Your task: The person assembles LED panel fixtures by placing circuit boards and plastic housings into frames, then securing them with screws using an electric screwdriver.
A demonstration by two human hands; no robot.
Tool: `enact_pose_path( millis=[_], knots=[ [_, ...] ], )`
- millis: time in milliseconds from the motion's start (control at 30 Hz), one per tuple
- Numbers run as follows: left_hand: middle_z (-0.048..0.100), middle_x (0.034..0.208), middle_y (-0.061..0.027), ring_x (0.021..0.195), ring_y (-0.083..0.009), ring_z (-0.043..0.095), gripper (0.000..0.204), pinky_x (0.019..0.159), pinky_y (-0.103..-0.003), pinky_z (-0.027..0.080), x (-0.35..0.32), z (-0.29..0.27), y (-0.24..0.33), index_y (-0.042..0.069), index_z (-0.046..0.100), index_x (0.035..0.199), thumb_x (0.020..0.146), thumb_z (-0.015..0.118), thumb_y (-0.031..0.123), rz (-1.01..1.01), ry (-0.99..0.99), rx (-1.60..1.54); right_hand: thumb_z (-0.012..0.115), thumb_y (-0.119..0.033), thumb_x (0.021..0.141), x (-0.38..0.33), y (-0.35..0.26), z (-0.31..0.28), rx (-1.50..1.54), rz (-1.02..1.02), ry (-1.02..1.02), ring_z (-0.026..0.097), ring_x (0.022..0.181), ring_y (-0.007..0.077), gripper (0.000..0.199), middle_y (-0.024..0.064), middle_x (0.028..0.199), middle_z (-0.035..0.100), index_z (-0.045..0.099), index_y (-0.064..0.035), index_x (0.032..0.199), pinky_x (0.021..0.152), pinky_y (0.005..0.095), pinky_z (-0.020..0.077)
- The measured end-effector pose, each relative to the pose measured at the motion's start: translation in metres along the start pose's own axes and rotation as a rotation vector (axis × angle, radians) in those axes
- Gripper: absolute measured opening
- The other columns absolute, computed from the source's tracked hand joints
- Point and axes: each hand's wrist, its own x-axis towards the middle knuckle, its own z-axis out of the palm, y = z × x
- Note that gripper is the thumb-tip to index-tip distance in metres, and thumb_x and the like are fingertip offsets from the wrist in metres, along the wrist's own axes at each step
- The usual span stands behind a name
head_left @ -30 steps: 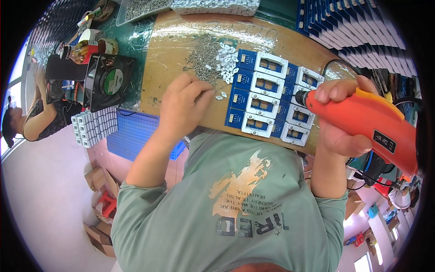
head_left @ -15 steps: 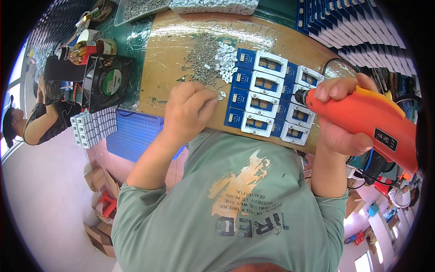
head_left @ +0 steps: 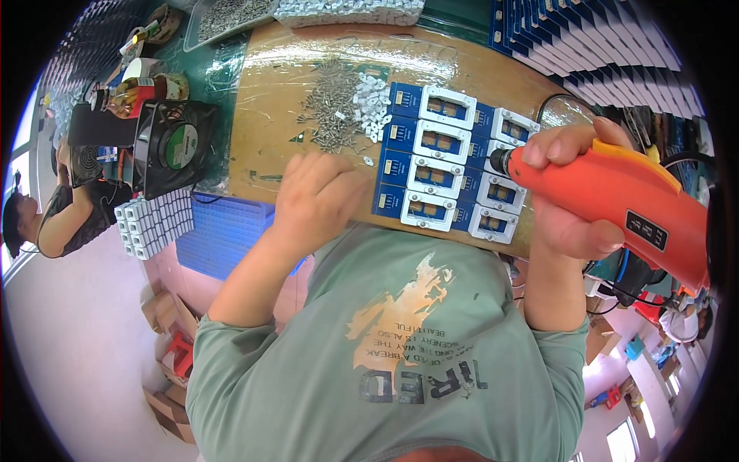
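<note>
My left hand (head_left: 317,199) hovers at the front of the wooden board, fingers curled and pressed together; what they pinch, if anything, is hidden. Just beyond its fingertips lies a small white clip (head_left: 368,162). A heap of silver screws (head_left: 327,112) and a pile of white clips (head_left: 372,104) are farther back. My right hand (head_left: 558,223) grips a red electric screwdriver (head_left: 616,204), its black nose pointing left over the right column of panels. Two columns of blue boxes (head_left: 394,165) carry white rectangular frames (head_left: 436,175); screw heads show on several frames.
A black fan (head_left: 178,146) stands left of the board (head_left: 258,146), with stacked white parts (head_left: 154,223) and a blue crate (head_left: 223,239) below. Tubs of screws (head_left: 231,17) and clips (head_left: 350,9) line the back. Blue-and-white boxes (head_left: 585,46) fill the far right. Another person (head_left: 73,215) sits left.
The whole view has shifted slightly left. Of two white clips beside my left fingertips, only one still shows. My right hand keeps its grip on the electric screwdriver.
</note>
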Motion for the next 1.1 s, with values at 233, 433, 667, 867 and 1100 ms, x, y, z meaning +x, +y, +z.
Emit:
enact_pose_path(
  millis=[233, 433, 667, 867, 1100],
  knots=[
    [0.063, 0.09, -0.0091, 0.084, -0.0309, 0.062, 0.015, 0.071, -0.04, 0.05, 0.006, -0.005, 0.008, 0.007, 0.072, 0.091, 0.076, 0.076, 0.006, -0.371, -0.111, -0.18, 0.065, -0.077, 0.079, -0.002, -0.007, 0.016, -0.177, 0.088, 0.074, 0.061, 0.088, 0.0252, 0.102, 0.0122, 0.101, 0.059, 0.042, 0.0001, 0.142, 0.079, 0.0389, 0.0529],
    [0.064, 0.089, -0.0065, 0.081, -0.0283, 0.062, 0.018, 0.069, -0.039, 0.05, 0.006, -0.002, 0.003, 0.008, 0.069, 0.089, 0.072, 0.075, 0.004, -0.148, -0.028, -0.134, 0.064, -0.076, 0.081, -0.002, -0.005, 0.012, -0.041, 0.045, -0.005, 0.061, 0.088, 0.0252, 0.099, 0.0122, 0.1, 0.059, 0.043, -0.0002, 0.14, 0.078, 0.0377, 0.053],
    [0.062, 0.091, -0.0075, 0.083, -0.0286, 0.062, 0.02, 0.07, -0.039, 0.05, 0.053, 0.01, 0.007, 0.007, 0.067, 0.086, 0.068, 0.075, 0.003, -0.043, 0.079, -0.215, 0.06, -0.081, 0.08, 0.015, -0.008, 0.005, 0.01, -0.015, -0.11, 0.06, 0.084, 0.0247, 0.1, 0.0115, 0.099, 0.059, 0.045, -0.0017, 0.139, 0.075, 0.0382, 0.052],
    [0.062, 0.095, -0.0082, 0.087, -0.0297, 0.062, 0.016, 0.076, -0.041, 0.049, 0.1, 0.053, 0.018, 0.007, 0.065, 0.081, 0.07, 0.075, 0.008, 0.064, 0.043, -0.311, 0.055, -0.086, 0.078, 0.041, -0.014, 0.016, 0.024, -0.045, -0.129, 0.06, 0.081, 0.0242, 0.105, 0.0102, 0.099, 0.059, 0.043, -0.0022, 0.142, 0.073, 0.0388, 0.0517],
    [0.061, 0.095, -0.0072, 0.086, -0.0286, 0.06, 0.015, 0.076, -0.04, 0.048, 0.097, 0.068, 0.018, 0.007, 0.064, 0.079, 0.069, 0.074, 0.007, 0.05, 0.051, -0.326, 0.05, -0.087, 0.08, 0.044, -0.001, 0.02, 0.093, -0.047, -0.169, 0.06, 0.081, 0.024, 0.106, 0.0104, 0.1, 0.059, 0.042, -0.0018, 0.143, 0.073, 0.0373, 0.0516]
  ],
)
